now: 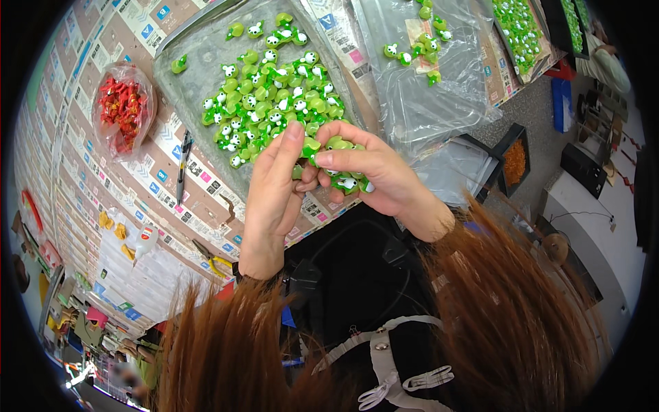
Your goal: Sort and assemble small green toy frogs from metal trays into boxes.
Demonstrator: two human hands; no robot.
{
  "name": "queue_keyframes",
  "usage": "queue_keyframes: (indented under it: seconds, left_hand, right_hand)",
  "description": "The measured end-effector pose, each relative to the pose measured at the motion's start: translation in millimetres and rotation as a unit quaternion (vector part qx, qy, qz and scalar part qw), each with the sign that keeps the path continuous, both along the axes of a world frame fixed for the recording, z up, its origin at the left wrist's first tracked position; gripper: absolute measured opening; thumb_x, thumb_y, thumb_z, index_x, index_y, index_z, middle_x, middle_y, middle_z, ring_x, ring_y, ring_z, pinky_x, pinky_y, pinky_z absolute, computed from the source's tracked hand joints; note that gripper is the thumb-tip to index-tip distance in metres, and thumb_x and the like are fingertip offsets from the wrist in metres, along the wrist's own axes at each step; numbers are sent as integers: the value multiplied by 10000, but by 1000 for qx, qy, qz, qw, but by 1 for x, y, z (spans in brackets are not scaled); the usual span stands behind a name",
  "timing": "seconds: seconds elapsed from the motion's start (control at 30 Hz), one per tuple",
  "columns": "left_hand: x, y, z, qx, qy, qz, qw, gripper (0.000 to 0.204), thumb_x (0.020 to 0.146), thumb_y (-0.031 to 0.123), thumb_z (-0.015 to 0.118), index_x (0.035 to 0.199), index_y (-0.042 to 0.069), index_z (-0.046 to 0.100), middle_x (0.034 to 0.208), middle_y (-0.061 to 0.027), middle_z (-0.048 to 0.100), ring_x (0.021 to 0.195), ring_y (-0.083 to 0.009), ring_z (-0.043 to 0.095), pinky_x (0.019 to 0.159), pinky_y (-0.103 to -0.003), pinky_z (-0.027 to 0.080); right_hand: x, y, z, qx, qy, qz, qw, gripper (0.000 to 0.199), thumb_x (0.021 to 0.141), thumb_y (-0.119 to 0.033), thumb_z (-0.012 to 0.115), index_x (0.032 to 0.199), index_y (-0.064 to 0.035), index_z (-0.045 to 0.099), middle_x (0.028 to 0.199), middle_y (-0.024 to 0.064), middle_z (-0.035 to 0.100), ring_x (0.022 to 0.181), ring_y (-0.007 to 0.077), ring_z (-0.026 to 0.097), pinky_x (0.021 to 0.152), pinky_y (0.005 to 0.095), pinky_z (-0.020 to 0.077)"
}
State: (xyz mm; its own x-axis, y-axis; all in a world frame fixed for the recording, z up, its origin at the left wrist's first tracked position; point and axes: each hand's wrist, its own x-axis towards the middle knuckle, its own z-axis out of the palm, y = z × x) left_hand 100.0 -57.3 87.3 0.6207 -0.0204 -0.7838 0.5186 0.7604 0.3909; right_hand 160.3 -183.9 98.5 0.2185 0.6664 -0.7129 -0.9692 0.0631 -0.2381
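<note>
Our right hand [374,175] cups several green frog charms [343,180] just below the grey tray [199,55]; our left hand [274,185] pinches one. Overfilled, the cupped charms could spill off the table [103,62].

We see bright green frog figures [274,96] with white eyes dotted black, heaped on a dull grey tray [199,48]. We spot red pieces in a clear bag [122,110], a black pen [182,165], orange bits in a black box [515,161], and a table covering [89,172] of brown card patterned with small blue, pink and white labels.
</note>
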Motion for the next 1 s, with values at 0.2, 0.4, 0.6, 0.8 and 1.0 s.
queue_keyframes:
  seconds: [0.2,0.4,0.6,0.8,1.0]
  left_hand:
    - [-1,2,-3,-16,3,-6,1000,360,835,380,411,778,30,479,562,-37,448,516,-136,481,449,-221,383]
    - [3,11,7,-62,-63,141,986,248,820,255,406,796,23,490,851,-103,503,600,-125,472,459,-199,363]
    - [2,10,14,85,-63,-9,994,176,744,115,573,870,1,527,789,-55,519,698,-115,505,543,-172,397]
    - [7,-5,34,464,-165,-204,846,199,664,32,636,849,7,566,807,-43,486,709,-113,496,570,-214,423]
    - [-1,2,8,427,-123,-169,880,158,762,140,569,852,11,556,666,-20,450,554,-66,444,427,-153,333]
  right_hand:
    - [-2,1,-2,8,-21,-18,1000,188,810,-236,486,924,-89,469,744,19,534,634,87,491,457,222,391]
    - [6,-2,-8,48,-24,-33,998,486,850,-474,236,1042,-70,426,792,32,500,600,116,485,371,222,370]
    - [7,-4,-8,107,-2,-44,993,520,843,-488,240,1132,-84,393,751,8,500,578,90,503,390,206,401]
    - [5,4,-3,17,20,-87,996,500,847,-478,252,1129,-92,400,772,5,500,594,90,501,413,214,409]
    - [5,2,0,3,-10,-41,999,414,866,-408,295,1088,-90,441,729,10,501,579,75,488,410,200,375]
